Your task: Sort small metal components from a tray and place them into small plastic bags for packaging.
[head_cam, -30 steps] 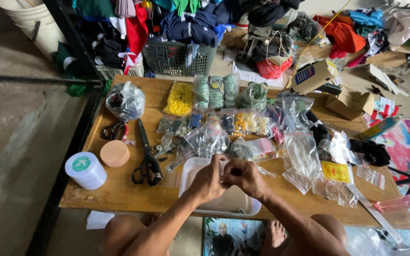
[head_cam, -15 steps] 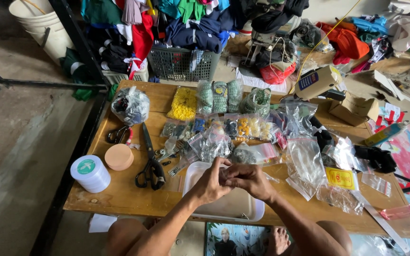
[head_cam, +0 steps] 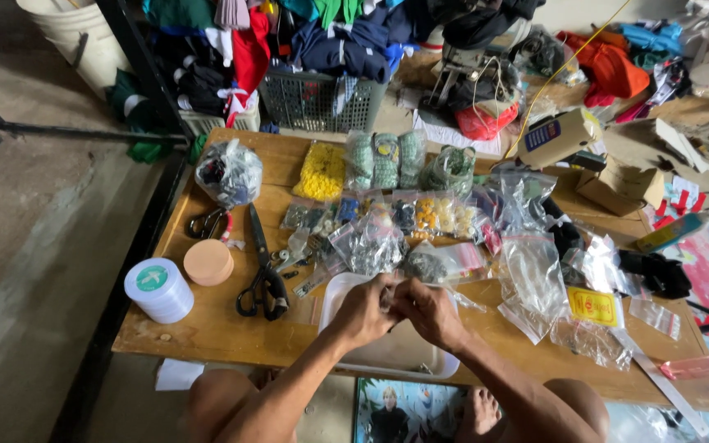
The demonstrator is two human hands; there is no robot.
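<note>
Two hands, left hand (head_cam: 360,312) and right hand (head_cam: 427,310), pinched together over white tray (head_cam: 334,297); held item unclear. Scissors (head_cam: 263,271) at nine o'clock; bags (head_cam: 535,275) crowd three o'clock.

A brown wooden worktop (head_cam: 215,332) is shown. Black-handled scissors (head_cam: 262,271), a peach round lid (head_cam: 208,262), a white spool with a green label (head_cam: 157,289), a yellow bead bag (head_cam: 322,171), a white tray (head_cam: 404,353) and clear bags (head_cam: 531,275) are seen.

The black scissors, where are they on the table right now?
In the head view the black scissors lie flat on the wooden table, left of the left hand and the white tray, with the round peach lid just to their left.
</note>
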